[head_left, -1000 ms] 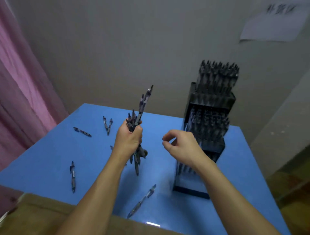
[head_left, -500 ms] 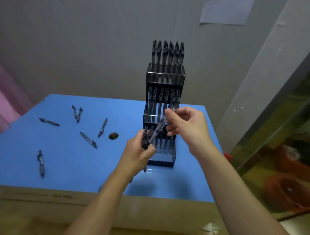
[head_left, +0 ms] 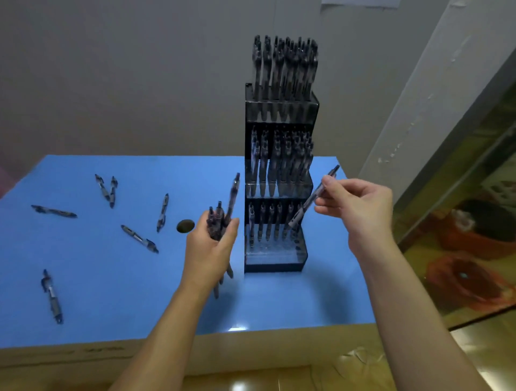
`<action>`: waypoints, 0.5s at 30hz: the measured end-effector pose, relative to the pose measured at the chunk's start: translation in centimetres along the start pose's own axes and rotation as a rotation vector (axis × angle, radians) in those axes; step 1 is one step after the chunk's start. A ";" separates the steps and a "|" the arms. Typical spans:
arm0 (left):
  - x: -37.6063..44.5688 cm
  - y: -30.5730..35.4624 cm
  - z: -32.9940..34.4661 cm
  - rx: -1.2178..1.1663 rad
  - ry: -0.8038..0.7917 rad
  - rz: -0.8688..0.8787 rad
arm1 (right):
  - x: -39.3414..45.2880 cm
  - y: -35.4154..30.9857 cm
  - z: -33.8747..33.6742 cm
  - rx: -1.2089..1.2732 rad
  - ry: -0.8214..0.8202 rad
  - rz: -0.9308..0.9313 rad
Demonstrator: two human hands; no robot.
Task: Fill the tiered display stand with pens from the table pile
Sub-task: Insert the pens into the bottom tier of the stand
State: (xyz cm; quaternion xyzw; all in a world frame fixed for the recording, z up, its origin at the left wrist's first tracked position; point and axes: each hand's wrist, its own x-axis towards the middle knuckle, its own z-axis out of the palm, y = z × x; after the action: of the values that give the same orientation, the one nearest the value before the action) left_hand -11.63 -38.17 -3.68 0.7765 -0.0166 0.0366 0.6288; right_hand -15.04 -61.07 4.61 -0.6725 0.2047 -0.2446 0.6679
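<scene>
Three-tier stand [head_left: 276,259] on blue counter [head_left: 117,293]. Six loose pens [head_left: 139,239] lie left. Left hand [head_left: 212,248] grips bundle [head_left: 220,220], perhaps five. Right hand [head_left: 354,206] pinches one pen [head_left: 307,203] at bottom tier.

Readable text: we find none.
Paper sheet [head_left: 360,2] on the wall: we can't read it.

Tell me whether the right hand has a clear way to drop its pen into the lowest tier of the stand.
Probably yes. The right hand pinches a single pen, tilted, its lower tip already at the right end of the lowest tier of the stand. The left hand and its bundle of pens stay off to the side.
</scene>
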 end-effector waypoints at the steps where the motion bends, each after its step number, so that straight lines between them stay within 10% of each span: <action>1: 0.3 -0.3 -0.3 -0.010 0.010 -0.010 | 0.0 0.7 0.2 -0.049 0.028 0.003; 15: 1.5 -2.3 -1.4 -0.087 0.025 -0.033 | -0.6 6.7 6.4 -0.555 -0.005 -0.145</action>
State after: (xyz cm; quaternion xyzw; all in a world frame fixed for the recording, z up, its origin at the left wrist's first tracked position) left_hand -9.99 -36.30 -5.51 0.7481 0.0024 0.0350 0.6627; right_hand -11.38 -55.77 -2.03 -0.8431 0.2137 -0.2247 0.4394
